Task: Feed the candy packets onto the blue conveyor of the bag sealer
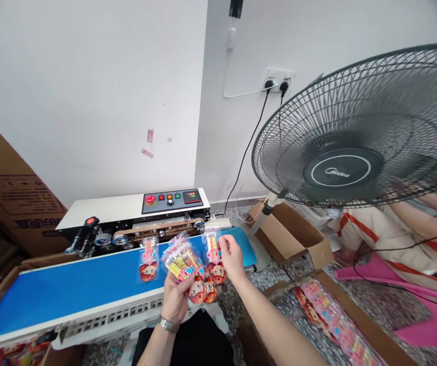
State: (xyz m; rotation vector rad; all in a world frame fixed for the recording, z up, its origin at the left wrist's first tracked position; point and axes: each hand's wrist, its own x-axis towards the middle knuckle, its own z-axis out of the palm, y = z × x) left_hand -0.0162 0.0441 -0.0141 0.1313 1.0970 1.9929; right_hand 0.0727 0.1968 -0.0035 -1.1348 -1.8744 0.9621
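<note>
My left hand (176, 297) is closed around a fanned stack of clear plastic packets (182, 262) with yellow and pink printing and red-haired cartoon heads. To its right, my right hand (232, 254) pinches the edge of a single similar packet (212, 249), held upright over the right part of the blue conveyor belt (88, 284). Another packet (148, 259) is on the belt, its top end close to the rollers of the band sealing machine (104, 213). The fingers of my left hand are partly hidden behind the stack.
A large fan (336, 168) stands at the right, before an open cardboard box (290, 229). More packets lie in a carton (332, 315) at lower right. Brown cartons (16, 198) stand at the left. Another person (378, 244) sits on the right by a pink stool (428, 325).
</note>
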